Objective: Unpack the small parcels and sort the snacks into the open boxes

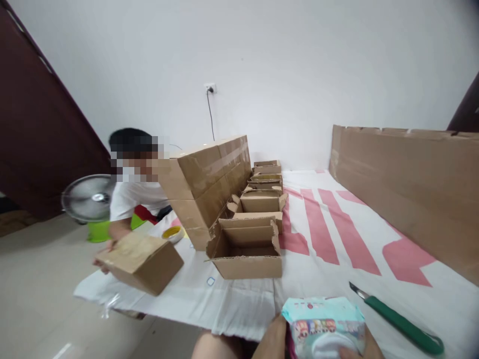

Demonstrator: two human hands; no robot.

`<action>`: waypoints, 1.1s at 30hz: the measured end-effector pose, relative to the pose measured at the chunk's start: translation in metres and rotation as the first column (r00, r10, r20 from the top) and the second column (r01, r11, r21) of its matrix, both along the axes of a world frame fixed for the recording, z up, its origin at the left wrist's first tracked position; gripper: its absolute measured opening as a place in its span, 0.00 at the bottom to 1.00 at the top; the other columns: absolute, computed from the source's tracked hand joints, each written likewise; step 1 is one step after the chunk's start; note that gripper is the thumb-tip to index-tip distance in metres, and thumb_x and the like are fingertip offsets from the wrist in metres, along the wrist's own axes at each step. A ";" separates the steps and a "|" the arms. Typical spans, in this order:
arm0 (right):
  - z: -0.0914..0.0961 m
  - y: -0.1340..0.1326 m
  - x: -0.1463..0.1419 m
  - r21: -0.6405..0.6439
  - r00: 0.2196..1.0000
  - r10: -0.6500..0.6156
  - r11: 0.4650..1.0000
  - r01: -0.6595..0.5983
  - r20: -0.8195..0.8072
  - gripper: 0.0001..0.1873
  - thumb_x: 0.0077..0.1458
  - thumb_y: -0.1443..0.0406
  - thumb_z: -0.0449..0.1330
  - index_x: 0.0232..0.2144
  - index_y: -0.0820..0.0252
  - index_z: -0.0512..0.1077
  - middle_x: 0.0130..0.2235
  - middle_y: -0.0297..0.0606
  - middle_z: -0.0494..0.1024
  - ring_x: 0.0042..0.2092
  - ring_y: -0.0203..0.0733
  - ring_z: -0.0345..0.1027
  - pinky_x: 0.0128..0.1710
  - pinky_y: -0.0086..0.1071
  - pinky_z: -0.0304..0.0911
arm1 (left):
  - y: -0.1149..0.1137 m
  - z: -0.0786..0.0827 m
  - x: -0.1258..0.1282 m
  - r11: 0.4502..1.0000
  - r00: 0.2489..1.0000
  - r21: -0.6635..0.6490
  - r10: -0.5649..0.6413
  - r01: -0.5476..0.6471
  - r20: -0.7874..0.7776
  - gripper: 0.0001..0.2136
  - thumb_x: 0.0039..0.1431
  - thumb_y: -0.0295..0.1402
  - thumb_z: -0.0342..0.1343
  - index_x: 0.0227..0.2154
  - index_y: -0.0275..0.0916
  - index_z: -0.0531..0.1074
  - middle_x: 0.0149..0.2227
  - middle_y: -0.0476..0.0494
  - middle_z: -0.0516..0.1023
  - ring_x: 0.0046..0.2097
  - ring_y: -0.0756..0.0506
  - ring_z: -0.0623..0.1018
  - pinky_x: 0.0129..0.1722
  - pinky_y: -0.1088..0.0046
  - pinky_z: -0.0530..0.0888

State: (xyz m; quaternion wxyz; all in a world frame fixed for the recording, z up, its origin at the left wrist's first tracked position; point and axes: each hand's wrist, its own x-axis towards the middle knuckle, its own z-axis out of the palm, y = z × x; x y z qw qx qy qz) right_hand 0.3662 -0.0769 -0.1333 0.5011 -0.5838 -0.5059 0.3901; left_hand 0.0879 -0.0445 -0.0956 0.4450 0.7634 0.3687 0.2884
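Left hand (272,340) low at frame bottom, fingers curled in a grip; right hand (364,346) opposite it, likewise clasped, thumb forward

Plain room with a white wall and a pale floor

The white wall (280,60) carries a socket (210,88) with a black cable hanging down. A dark brown door (33,139) leans at left, a fan (88,198) stands on the glossy beige floor (33,299), and soft, even light fills the room.

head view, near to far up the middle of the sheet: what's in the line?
Pack in both hands → nearest open carton → second open carton → farther open cartons → wall socket.
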 end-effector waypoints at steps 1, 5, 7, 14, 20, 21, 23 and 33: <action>0.002 -0.001 -0.005 0.002 1.000 -0.007 1.000 0.007 0.002 0.42 0.34 0.45 0.67 0.50 0.59 0.71 0.47 0.54 0.78 0.48 0.64 0.73 0.50 0.49 0.67 | -0.002 0.006 0.004 1.000 1.000 -0.012 0.004 -0.004 0.012 0.39 0.53 0.52 0.57 0.63 0.35 0.55 0.61 0.27 0.64 0.64 0.31 0.61 0.63 0.49 0.56; 0.021 -0.006 -0.023 0.038 0.994 0.109 0.993 -0.110 0.030 0.46 0.36 0.47 0.68 0.56 0.61 0.65 0.48 0.56 0.77 0.51 0.63 0.71 0.52 0.51 0.65 | -0.008 0.044 0.009 0.999 0.989 -0.041 -0.007 0.013 0.149 0.46 0.41 0.48 0.68 0.61 0.34 0.55 0.59 0.28 0.65 0.61 0.31 0.65 0.62 0.52 0.60; 0.036 -0.008 -0.033 0.066 0.974 0.228 0.972 -0.227 -0.004 0.47 0.39 0.49 0.68 0.59 0.59 0.61 0.52 0.55 0.74 0.52 0.61 0.70 0.53 0.48 0.66 | -0.010 0.054 0.004 0.997 0.979 -0.075 0.035 -0.021 0.199 0.44 0.41 0.46 0.69 0.59 0.35 0.57 0.58 0.30 0.67 0.60 0.32 0.67 0.60 0.54 0.63; 0.074 0.003 -0.074 0.246 0.943 0.331 0.912 -0.329 0.035 0.48 0.43 0.51 0.69 0.62 0.56 0.54 0.58 0.54 0.67 0.58 0.58 0.64 0.55 0.49 0.63 | -0.017 0.043 -0.036 0.942 0.935 -0.115 0.328 -0.314 0.137 0.41 0.40 0.47 0.69 0.57 0.36 0.62 0.55 0.30 0.70 0.58 0.31 0.70 0.59 0.54 0.66; 0.100 0.036 -0.117 0.194 0.926 0.254 0.930 -0.313 0.278 0.45 0.46 0.54 0.67 0.62 0.57 0.55 0.57 0.50 0.64 0.59 0.55 0.60 0.58 0.48 0.59 | 0.003 0.059 -0.079 0.848 0.837 -0.005 0.523 -0.529 0.164 0.48 0.41 0.50 0.66 0.62 0.36 0.53 0.58 0.29 0.67 0.60 0.31 0.68 0.58 0.53 0.67; 0.098 0.041 -0.123 0.186 0.921 0.272 0.926 -0.330 0.277 0.43 0.49 0.55 0.65 0.63 0.57 0.54 0.57 0.49 0.63 0.59 0.53 0.61 0.57 0.45 0.62 | 0.009 0.059 -0.088 0.806 0.804 0.067 0.575 -0.589 0.150 0.46 0.44 0.48 0.66 0.63 0.37 0.51 0.60 0.29 0.64 0.62 0.32 0.65 0.60 0.51 0.64; 0.087 0.049 -0.129 0.184 0.911 0.291 0.918 -0.352 0.292 0.39 0.53 0.58 0.60 0.64 0.58 0.52 0.59 0.50 0.62 0.58 0.51 0.62 0.54 0.43 0.65 | 0.017 0.056 -0.104 0.686 0.726 0.257 0.678 -0.681 0.113 0.41 0.50 0.42 0.62 0.64 0.38 0.49 0.62 0.30 0.60 0.64 0.33 0.61 0.63 0.49 0.59; 0.060 0.043 -0.127 0.273 0.893 0.245 0.892 -0.361 0.378 0.13 0.57 0.63 0.54 0.45 0.58 0.68 0.43 0.44 0.73 0.43 0.46 0.70 0.42 0.38 0.69 | 0.014 0.035 -0.091 0.641 0.694 0.506 0.711 -0.577 -0.110 0.26 0.54 0.31 0.57 0.57 0.44 0.62 0.65 0.36 0.46 0.65 0.33 0.58 0.60 0.48 0.63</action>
